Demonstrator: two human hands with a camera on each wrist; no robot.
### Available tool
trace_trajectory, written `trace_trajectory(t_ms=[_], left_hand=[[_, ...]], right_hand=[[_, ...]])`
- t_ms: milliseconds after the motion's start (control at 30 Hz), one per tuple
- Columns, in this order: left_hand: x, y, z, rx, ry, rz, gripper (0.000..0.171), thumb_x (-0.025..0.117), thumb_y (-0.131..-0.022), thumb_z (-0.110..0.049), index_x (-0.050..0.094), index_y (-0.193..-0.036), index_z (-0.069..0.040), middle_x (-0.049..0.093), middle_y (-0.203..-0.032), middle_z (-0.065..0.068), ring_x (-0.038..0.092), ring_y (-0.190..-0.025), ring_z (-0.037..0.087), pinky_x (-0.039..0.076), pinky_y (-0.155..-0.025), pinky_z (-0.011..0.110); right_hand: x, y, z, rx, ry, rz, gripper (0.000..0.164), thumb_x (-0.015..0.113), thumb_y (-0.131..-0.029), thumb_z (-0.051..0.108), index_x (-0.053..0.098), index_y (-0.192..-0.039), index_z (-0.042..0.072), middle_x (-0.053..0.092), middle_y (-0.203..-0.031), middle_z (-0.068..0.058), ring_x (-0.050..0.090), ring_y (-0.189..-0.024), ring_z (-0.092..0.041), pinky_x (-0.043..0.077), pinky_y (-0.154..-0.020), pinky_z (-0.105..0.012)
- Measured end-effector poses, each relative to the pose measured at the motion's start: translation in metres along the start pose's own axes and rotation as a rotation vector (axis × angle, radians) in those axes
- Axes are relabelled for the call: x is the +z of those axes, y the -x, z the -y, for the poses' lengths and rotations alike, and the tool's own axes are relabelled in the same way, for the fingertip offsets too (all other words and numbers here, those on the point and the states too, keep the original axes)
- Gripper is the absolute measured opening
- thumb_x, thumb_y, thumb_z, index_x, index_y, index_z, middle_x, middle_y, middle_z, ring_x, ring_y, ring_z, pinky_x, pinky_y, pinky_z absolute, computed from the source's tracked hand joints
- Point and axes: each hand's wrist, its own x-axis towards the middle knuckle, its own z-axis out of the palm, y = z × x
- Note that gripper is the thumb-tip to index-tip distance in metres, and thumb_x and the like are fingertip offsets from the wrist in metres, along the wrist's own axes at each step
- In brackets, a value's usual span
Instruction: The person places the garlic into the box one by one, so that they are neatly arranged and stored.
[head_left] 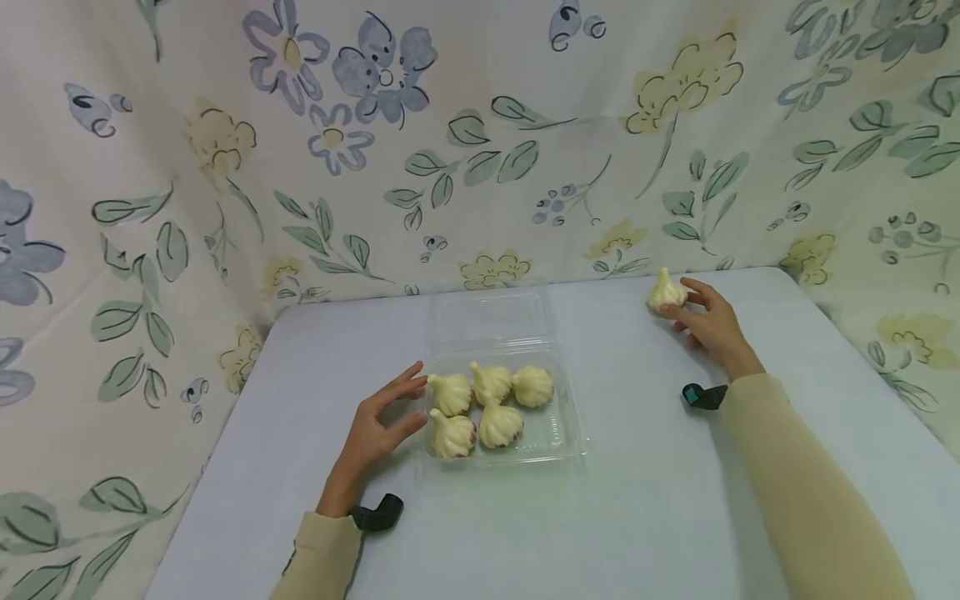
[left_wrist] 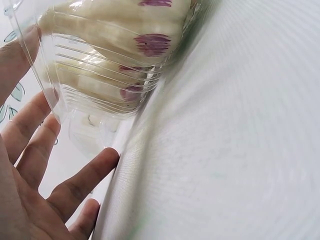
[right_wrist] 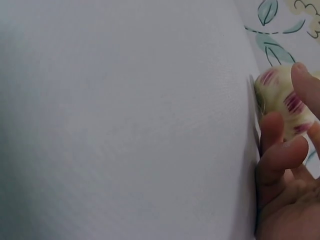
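A clear plastic clamshell box lies on the table with its lid folded back. Inside it sit several cream garlic bulbs, purple-streaked in the left wrist view. My left hand is at the box's left side, fingers spread, with fingertips at the plastic rim. Far to the right, near the table's back edge, my right hand holds a single garlic bulb between thumb and fingers. That bulb appears low at the tabletop, its stem pointing up; part of it is hidden behind the thumb.
The white table ends at a floral curtain behind and on both sides. The transparent lid reaches toward the back edge. A black wrist camera mount is on the left wrist and another black mount on the right.
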Motion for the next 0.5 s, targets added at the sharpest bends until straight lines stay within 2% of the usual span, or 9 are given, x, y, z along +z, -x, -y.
trace_trajectory(t_ms=[100, 200, 300, 500], left_hand=[[0.0008, -0.0011, -0.0002, 0.022, -0.006, -0.002, 0.058, 0.079, -0.084, 0.000, 0.063, -0.139, -0.010, 0.049, -0.157, 0.011, 0.069, -0.118, 0.018, 0.040, -0.110, 0.023], [0.0019, -0.0017, -0.0009, 0.036, -0.009, -0.007, 0.059, 0.079, -0.082, 0.003, 0.063, -0.138, -0.007, 0.049, -0.156, 0.015, 0.070, -0.116, 0.027, 0.040, -0.110, 0.022], [0.0021, -0.0011, -0.0040, 0.029, 0.006, -0.003, 0.059, 0.078, -0.083, 0.003, 0.062, -0.138, -0.005, 0.048, -0.157, 0.016, 0.069, -0.116, 0.034, 0.039, -0.111, 0.023], [0.0015, 0.0010, -0.0054, -0.002, 0.018, 0.008, 0.056, 0.077, -0.086, 0.000, 0.062, -0.139, -0.010, 0.046, -0.159, 0.012, 0.068, -0.119, 0.032, 0.039, -0.113, 0.025]], right_hand=[[-0.0035, -0.0024, -0.0018, -0.009, 0.009, 0.017, 0.092, 0.073, -0.092, 0.049, 0.021, -0.164, 0.024, 0.031, -0.159, -0.018, 0.061, -0.071, 0.000, 0.046, -0.053, -0.025], [-0.0047, -0.0044, -0.0032, -0.007, 0.008, 0.025, 0.090, 0.073, -0.093, 0.045, 0.021, -0.164, 0.025, 0.031, -0.159, -0.018, 0.060, -0.069, -0.001, 0.045, -0.052, -0.025], [-0.0041, -0.0049, -0.0032, 0.008, 0.014, 0.019, 0.089, 0.073, -0.092, 0.048, 0.024, -0.163, 0.028, 0.032, -0.158, -0.015, 0.059, -0.068, -0.001, 0.045, -0.054, -0.025], [-0.0007, -0.0025, -0.0029, -0.003, 0.014, 0.002, 0.084, 0.074, -0.089, 0.054, 0.035, -0.159, 0.028, 0.040, -0.152, -0.007, 0.060, -0.070, -0.001, 0.046, -0.056, -0.025]])
